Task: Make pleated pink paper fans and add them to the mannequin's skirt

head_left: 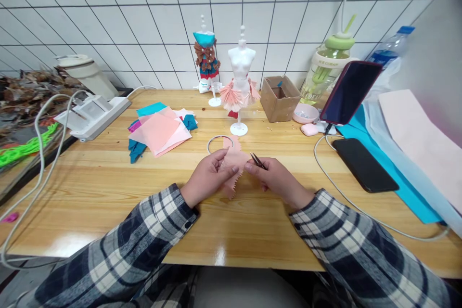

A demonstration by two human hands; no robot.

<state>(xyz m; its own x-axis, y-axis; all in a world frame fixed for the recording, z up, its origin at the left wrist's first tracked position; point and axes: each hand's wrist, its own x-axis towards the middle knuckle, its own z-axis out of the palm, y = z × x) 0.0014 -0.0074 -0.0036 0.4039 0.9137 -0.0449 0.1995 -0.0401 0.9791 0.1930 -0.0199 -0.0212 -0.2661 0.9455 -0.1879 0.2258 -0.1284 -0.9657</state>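
Over the middle of the table, my left hand [213, 175] pinches a thin pink sheet with a zigzag edge [231, 180], paper or fabric. My right hand [277, 178] is closed around a small dark tool with two pointed tips [257, 160], tweezers or small scissors; its tips point up and left. The right thumb and fingertips meet the sheet's right edge. Just behind the left fingers lies a thin metal ring [212, 138]. Beyond it stands a white mini dress form [241, 65] with pleated pink pieces [231, 96] around its hips.
A second dress form [205, 53] wears blue, brown and red. Coloured sheets [159, 130] lie left, near a power strip [97, 118]. Right are a cardboard box [277, 106], pink bowl [305, 113], bottle [323, 72], propped phone [350, 91], flat phone [364, 163], cable and large sheets [426, 139].
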